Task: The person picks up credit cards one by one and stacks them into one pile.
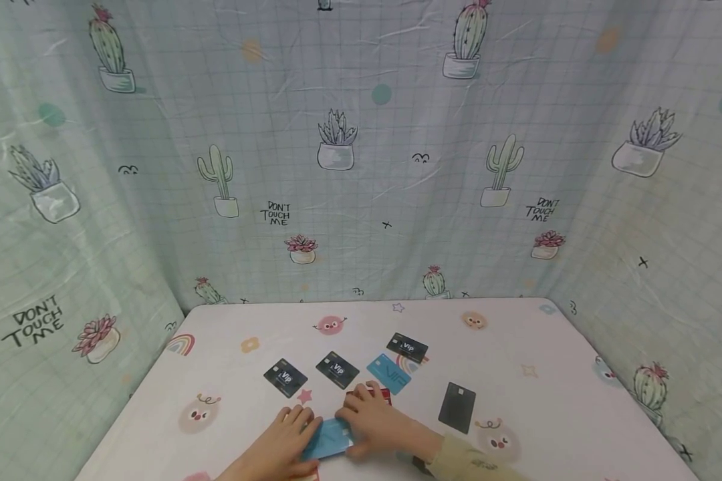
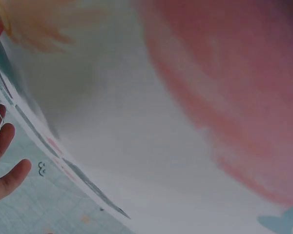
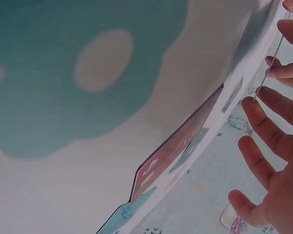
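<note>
white tabletop point(image 1: 517, 371) | cactus-print cloth point(image 1: 391, 190), 3 sides | hands point(image 1: 283, 437) hold blue card point(image 1: 329, 438)

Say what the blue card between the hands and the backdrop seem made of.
Blue card: probably smooth plastic; it looks thin, its edge straight in the right wrist view.
Backdrop: likely printed fabric with slight sheen, judging by its soft creases; plastic sheeting is possible.

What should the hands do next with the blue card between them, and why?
Maybe lower the blue card flat onto the table: the left hand and right hand hold it from either side, and the right wrist view seems to show it raised.
</note>
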The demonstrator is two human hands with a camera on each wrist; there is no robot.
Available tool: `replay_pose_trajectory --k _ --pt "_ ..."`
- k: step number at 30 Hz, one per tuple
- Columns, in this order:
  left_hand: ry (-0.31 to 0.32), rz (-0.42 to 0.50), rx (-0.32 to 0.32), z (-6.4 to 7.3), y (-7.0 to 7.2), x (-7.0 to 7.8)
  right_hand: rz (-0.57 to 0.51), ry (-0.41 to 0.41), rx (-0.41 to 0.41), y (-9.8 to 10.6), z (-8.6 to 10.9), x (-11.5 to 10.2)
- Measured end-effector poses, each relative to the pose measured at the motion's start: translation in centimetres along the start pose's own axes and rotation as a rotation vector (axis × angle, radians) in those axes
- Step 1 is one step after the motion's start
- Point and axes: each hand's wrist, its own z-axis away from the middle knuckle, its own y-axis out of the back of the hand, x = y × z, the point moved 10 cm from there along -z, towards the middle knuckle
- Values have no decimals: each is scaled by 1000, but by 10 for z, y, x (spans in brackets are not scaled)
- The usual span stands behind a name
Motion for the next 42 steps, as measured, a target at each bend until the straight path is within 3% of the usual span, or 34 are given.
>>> replay_pose_trajectory --k 8,15,23,30,36,42 --pt "-22 12 33 -1 6 7 -6 -1 46 3 8 3" --pt "-58 -30 72 -6 8 14 24 16 92 3 15 5" --pt "-25 -40 71 -19 8 13 25 -1 151 8 25 15" --pt "-23 -79 134 -32 12 13 -2 -30 153 15 33 27" --pt "-14 -44 138 -40 16 12 -10 -56 154 18 37 36" --pt "-51 -53 196 -45 17 17 -8 -70 150 17 43 42"
